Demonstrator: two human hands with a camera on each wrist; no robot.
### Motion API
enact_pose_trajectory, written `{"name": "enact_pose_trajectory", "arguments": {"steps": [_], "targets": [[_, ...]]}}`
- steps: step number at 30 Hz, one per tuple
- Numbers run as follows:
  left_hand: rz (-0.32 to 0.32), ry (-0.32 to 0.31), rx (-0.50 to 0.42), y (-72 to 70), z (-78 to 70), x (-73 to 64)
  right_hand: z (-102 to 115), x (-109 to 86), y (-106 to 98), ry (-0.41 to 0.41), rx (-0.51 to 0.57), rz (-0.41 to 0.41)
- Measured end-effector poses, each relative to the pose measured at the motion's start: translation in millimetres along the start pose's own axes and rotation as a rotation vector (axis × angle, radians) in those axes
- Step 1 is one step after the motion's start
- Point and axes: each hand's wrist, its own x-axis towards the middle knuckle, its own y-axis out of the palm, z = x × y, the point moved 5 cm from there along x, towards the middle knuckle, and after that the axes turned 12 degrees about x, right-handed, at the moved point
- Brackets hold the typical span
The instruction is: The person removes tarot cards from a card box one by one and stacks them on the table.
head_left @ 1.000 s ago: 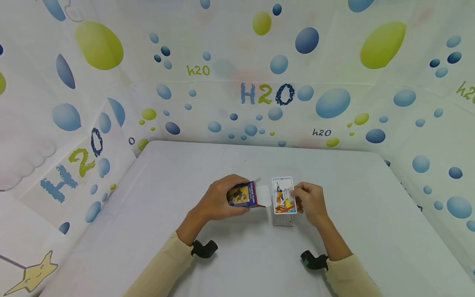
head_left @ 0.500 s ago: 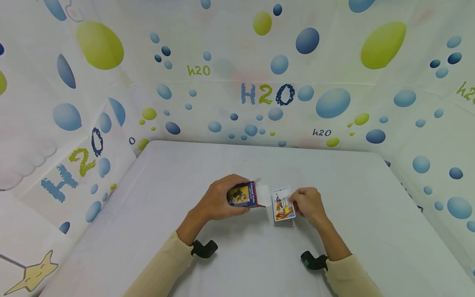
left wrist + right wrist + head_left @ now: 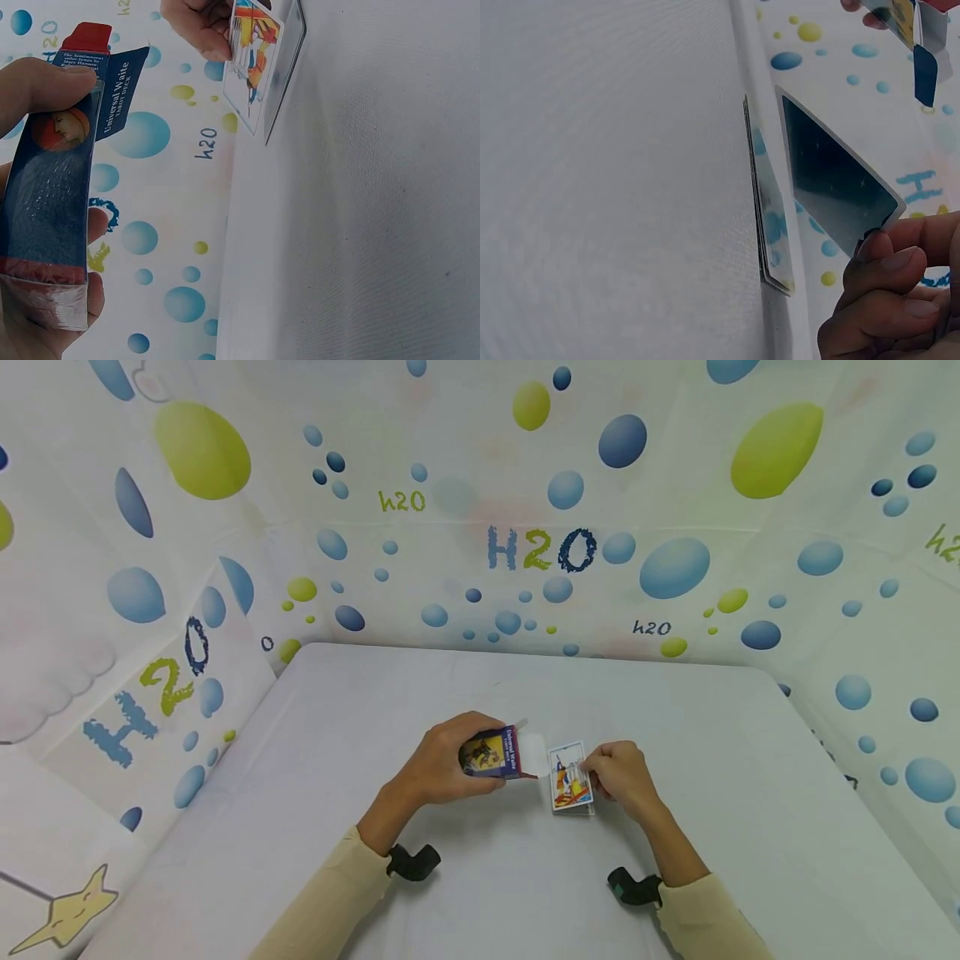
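Observation:
My left hand [image 3: 442, 762] grips a tarot deck box [image 3: 487, 755], its thumb along one edge and its fingers round the other. The box's end flap hangs out toward the right; the left wrist view shows its dark blue side [image 3: 49, 195]. My right hand [image 3: 624, 778] pinches one tarot card [image 3: 570, 781] at its right edge, colourful picture up. Below that card lies a thin stack of cards [image 3: 575, 812], mostly hidden from above. In the right wrist view the card's dark starry back [image 3: 832, 169] is tilted over the stack, with a gap between them.
A white cloth covers the table [image 3: 420, 893]. Behind and at both sides hangs a white curtain [image 3: 465, 452] with blue and green bubbles and H2O lettering. Black wrist cameras [image 3: 414, 863] stick out from both sleeves.
My right hand has brought the card nearer to me and lower over the stack, turning it slightly, so it covers more of the stack. The left hand and box have stayed in place.

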Motion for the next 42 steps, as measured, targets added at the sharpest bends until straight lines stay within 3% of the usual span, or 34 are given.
{"name": "enact_pose_trajectory", "arguments": {"steps": [13, 23, 30, 42], "targets": [[0.006, -0.002, 0.001, 0.8, -0.7, 0.6, -8.0, 3.1, -0.1, 0.015, -0.089, 0.001], [0.015, -0.012, 0.0, 0.3, -0.8, -0.1, -12.9, 5.5, 2.0, 0.008, -0.291, 0.009], [0.01, -0.011, 0.005, -0.2, -1.7, 0.2, -9.5, 3.2, 4.5, -0.013, -0.375, 0.03], [0.013, -0.016, -0.002, 0.3, -2.8, -0.1, -9.8, 1.8, 4.9, -0.009, -0.404, 0.059]]}}
